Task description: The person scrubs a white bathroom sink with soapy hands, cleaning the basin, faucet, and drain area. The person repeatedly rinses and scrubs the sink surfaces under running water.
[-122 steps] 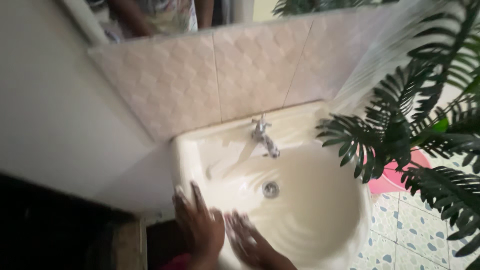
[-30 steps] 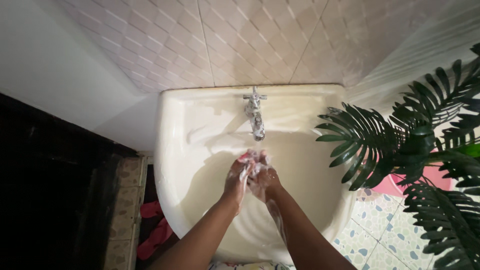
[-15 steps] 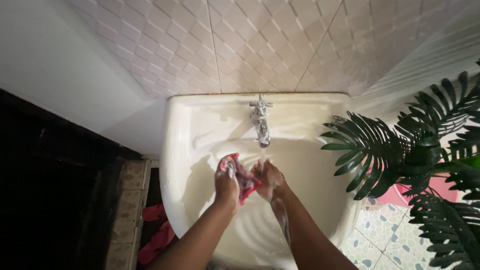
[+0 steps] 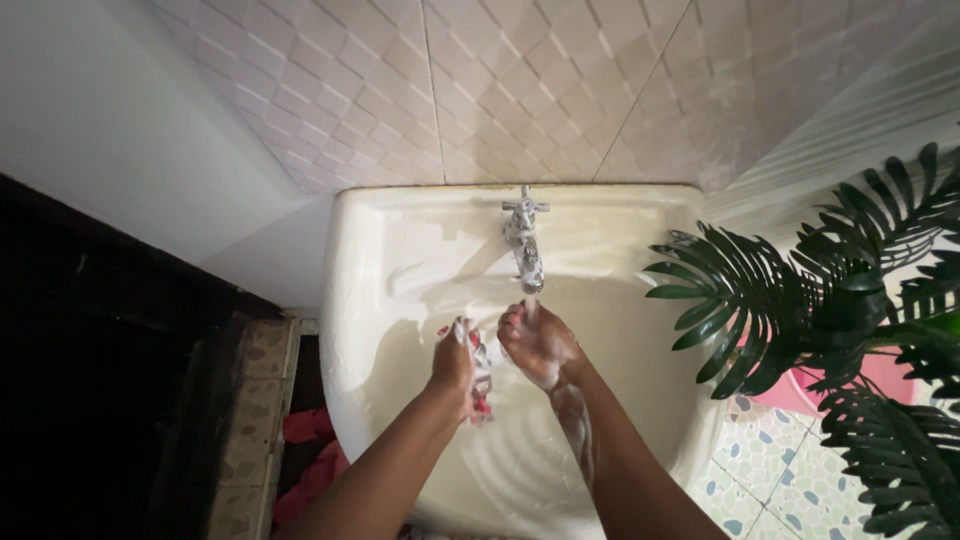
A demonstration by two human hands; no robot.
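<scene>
Left hand (image 4: 455,362) over cream sink (image 4: 360,300), fingers closed round soapy pink-red cloth (image 4: 481,380), mostly hidden in fist. Right hand (image 4: 538,345) under metal tap (image 4: 524,245), fingers loosely curled, holding nothing visible. Water stream hard to make out. Palm plant (image 4: 820,300) right, cut off by frame edge.

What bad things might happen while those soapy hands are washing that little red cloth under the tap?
The left hand is slick with suds, so the red cloth might slip into the basin. The right hand sits right under the tap, so water may splash over the rim. Suds run down the right forearm and might drip on the tiled floor, making it slippery.
</scene>
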